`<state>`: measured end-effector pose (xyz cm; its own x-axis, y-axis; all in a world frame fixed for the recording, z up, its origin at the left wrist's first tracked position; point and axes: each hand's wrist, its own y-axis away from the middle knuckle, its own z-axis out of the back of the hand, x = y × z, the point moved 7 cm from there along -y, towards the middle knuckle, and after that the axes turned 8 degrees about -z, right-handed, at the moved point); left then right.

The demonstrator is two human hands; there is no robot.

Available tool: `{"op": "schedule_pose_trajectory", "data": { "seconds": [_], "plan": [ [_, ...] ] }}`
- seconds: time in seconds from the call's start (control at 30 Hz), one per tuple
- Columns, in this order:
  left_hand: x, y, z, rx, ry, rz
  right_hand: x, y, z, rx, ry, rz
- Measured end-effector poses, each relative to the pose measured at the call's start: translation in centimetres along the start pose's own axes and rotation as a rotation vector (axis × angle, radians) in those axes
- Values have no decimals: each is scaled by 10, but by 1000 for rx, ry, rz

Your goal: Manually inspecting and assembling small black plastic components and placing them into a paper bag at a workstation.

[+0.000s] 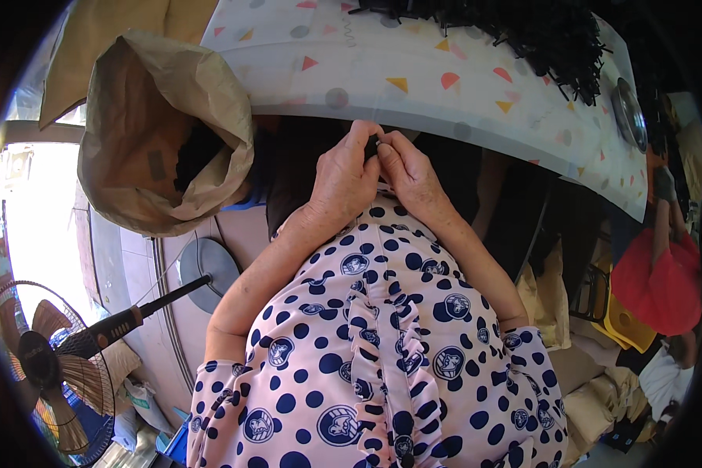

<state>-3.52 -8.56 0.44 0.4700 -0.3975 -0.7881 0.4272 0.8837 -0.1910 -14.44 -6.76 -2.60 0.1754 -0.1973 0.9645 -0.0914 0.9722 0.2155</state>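
Left hand (345, 178) and right hand (412, 169) are pinching a small black piece (372, 146), fingers closed on it, probably for steadiness; a paper bag (225, 87) is gaping nearby, presumably for reach.

Wears a pale pink blouse (331, 327) across the lower middle of the frame, printed with navy spots (285, 402) and round navy emblems (338, 425). Has two vertical ruffles (364, 339) edging the central placket (387, 343), and short matching sleeves (218, 382). Leaves left hand (343, 175) and right hand (415, 170) bare.
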Motion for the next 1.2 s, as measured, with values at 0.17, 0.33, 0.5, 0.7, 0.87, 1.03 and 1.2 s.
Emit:
{"op": "schedule_pose_trajectory", "data": {
  "seconds": [0.17, 0.33, 0.5, 0.7, 0.87, 1.03, 1.2],
  "plan": [
    [16, 6, 9, -151, 821, 139, 4, 1, 0, 22, -308, 21],
    [21, 14, 7, -159, 1346, 328, 8, 1, 1, 83, -383, 5],
    [23, 18, -2, -17, 1396, 369, 13, -5, 1, 169, -474, 3],
    [11, 19, -11, 286, 1514, 243, 3, -7, -7, 359, -547, -199],
    [11, 15, -10, 184, 1300, 295, -4, -12, 0, 284, -498, -175],
    [9, 15, -5, 112, 787, 73, 7, -10, 2, 187, -379, -91],
    [-4, 12, 8, -18, 340, -110, 14, -1, 0, 72, -309, -68]
  ]
}}
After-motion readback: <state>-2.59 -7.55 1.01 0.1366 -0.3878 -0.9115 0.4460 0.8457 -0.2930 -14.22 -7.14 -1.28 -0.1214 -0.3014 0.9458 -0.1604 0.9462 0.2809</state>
